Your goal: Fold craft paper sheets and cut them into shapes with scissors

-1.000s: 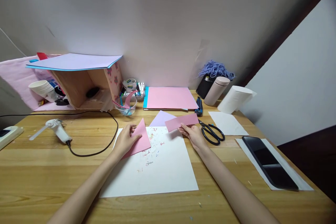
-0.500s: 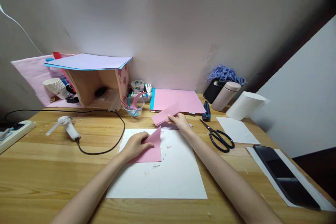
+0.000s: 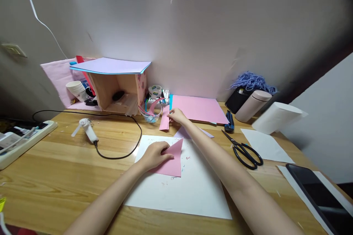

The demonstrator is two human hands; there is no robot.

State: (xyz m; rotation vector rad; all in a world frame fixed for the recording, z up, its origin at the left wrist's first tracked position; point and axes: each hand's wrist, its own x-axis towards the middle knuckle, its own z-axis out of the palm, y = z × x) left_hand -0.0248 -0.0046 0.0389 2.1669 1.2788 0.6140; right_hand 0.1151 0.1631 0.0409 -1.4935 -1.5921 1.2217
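Observation:
My left hand [image 3: 157, 156] is closed on a piece of pink paper [image 3: 172, 163], thumb on its near face, over a large white sheet [image 3: 176, 200] with small coloured marks. Farther off, my right hand [image 3: 176, 115] pinches a narrow pink paper strip [image 3: 164, 120] by its right edge. The strip is beside a clear plastic cup [image 3: 151, 113] that holds a curved pink strip. A lilac paper piece [image 3: 182, 132] lies partly under my right forearm. Behind the right hand rests a stack of pink sheets [image 3: 198, 108] with blue edges.
Black-handled scissors [image 3: 245, 153] lie to the right, near a stapler [image 3: 229, 122], a bottle [image 3: 253, 105], a paper roll [image 3: 277, 117] and a phone [image 3: 322, 194]. A corded glue gun [image 3: 89, 131], a power strip [image 3: 27, 143] and an open box [image 3: 110, 90] stand left.
My right hand has carried the narrow pink strip left and back, towards the plastic cup, and the strip now points downward. The left hand keeps its hold. The camera view has turned slightly left.

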